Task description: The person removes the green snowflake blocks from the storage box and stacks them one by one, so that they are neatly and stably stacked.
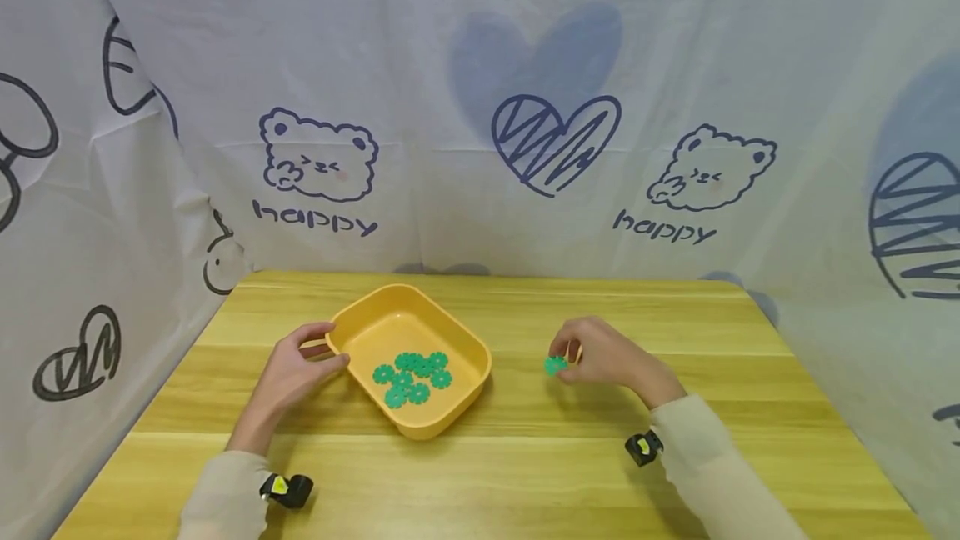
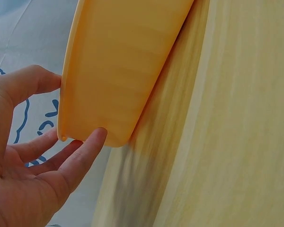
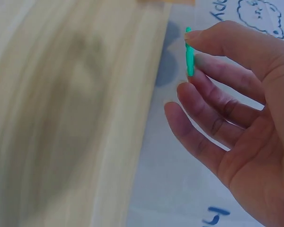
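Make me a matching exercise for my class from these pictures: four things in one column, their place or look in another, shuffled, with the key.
Things:
1. Tray
2. Lone disc
3. Other discs
4. Backdrop

Place or look:
A. pinched in the right grip
B. white and patterned
C. touched by the left grip
D. lying inside the tray

Pairs: 1-C, 2-A, 3-D, 4-B

"Happy" (image 1: 315,218) stands twice on the cloth (image 1: 435,23)

Blue lowercase letters spell it under the left bear drawing (image 1: 321,155) and again under the right bear drawing (image 1: 712,169). Wrist views show only fragments. Yellow labels (image 1: 281,485) on the black wrist cameras (image 1: 300,492) are too small to read.
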Demonstrator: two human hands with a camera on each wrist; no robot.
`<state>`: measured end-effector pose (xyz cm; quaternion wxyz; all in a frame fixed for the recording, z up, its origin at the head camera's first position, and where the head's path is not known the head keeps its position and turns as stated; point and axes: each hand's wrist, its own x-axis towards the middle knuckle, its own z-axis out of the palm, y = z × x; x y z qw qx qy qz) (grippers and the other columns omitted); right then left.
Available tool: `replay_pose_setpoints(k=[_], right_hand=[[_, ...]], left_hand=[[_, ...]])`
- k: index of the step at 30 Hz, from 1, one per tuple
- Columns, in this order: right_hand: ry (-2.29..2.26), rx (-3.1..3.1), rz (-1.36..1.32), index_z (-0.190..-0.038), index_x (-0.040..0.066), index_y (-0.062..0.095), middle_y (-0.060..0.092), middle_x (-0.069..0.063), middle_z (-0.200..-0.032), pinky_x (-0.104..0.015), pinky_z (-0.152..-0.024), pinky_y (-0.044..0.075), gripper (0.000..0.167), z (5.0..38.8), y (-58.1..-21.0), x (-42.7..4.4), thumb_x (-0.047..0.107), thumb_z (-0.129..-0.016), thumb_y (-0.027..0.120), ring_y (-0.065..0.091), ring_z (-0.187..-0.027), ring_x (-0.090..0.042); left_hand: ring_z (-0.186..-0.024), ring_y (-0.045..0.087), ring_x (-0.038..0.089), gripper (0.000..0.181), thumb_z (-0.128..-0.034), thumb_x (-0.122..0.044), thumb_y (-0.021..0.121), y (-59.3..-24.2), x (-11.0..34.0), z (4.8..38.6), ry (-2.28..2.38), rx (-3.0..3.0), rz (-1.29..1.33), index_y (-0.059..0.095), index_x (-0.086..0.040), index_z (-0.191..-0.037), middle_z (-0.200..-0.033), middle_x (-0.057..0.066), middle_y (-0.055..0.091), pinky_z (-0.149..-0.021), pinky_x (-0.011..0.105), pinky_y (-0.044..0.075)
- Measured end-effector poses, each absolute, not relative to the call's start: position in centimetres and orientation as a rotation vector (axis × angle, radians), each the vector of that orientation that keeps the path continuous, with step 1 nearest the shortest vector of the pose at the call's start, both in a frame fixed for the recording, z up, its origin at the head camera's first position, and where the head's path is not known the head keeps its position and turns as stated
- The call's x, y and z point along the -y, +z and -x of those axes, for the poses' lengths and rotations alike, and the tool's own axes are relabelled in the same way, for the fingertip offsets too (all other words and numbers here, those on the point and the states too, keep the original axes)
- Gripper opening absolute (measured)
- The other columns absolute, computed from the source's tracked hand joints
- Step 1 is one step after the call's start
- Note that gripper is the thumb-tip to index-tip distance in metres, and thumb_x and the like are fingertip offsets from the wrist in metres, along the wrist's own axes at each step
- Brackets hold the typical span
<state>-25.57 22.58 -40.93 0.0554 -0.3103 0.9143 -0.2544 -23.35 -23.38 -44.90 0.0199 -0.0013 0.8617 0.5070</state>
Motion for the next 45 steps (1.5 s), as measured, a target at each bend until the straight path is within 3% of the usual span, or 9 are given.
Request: replay_pose_setpoints(k=[12, 24, 45], right_hand=[[-0.757, -2.836, 0.895, -0.094, 0.004, 0.077, 0.074, -0.005, -0.09, -0.022, -0.067, 0.057, 0.016, 24.6, -42.8, -26.1, 0.009, -0.08, 0.084, 0.066, -0.078, -0.016], [-0.722, -2.897, 0.813, -0.093, 0.004, 0.077, 0.073, -0.002, -0.085, -0.019, -0.066, 0.054, 0.018, 24.1, -44.4, -27.2, 0.006, -0.076, 0.086, 0.062, -0.075, -0.009], [-0.689, -2.9, 0.759, -0.095, 0.01, 0.079, 0.074, 0.002, -0.09, -0.02, -0.067, 0.053, 0.014, 23.6, -45.8, -28.8, 0.016, -0.084, 0.085, 0.06, -0.076, -0.003]], left_hand=[[-0.137, 0.054, 0.045, 0.07, -0.0927, -0.024, 0.076, -44.7, 23.4, 23.4, 1.561, -2.685, -0.002, 0.045, -0.001, -0.151, -0.156, 0.026, 0.045, -0.11, 0.05, 0.052], [-0.137, 0.055, 0.045, 0.069, -0.0927, -0.023, 0.076, -45.0, 23.4, 23.3, 1.57, -2.679, 0.005, 0.046, 0.0, -0.151, -0.155, 0.026, 0.045, -0.105, 0.042, 0.056], [-0.137, 0.055, 0.044, 0.069, -0.0932, -0.024, 0.075, -45.0, 23.4, 23.4, 1.567, -2.68, 0.009, 0.046, -0.001, -0.151, -0.156, 0.025, 0.044, -0.105, 0.045, 0.056]])
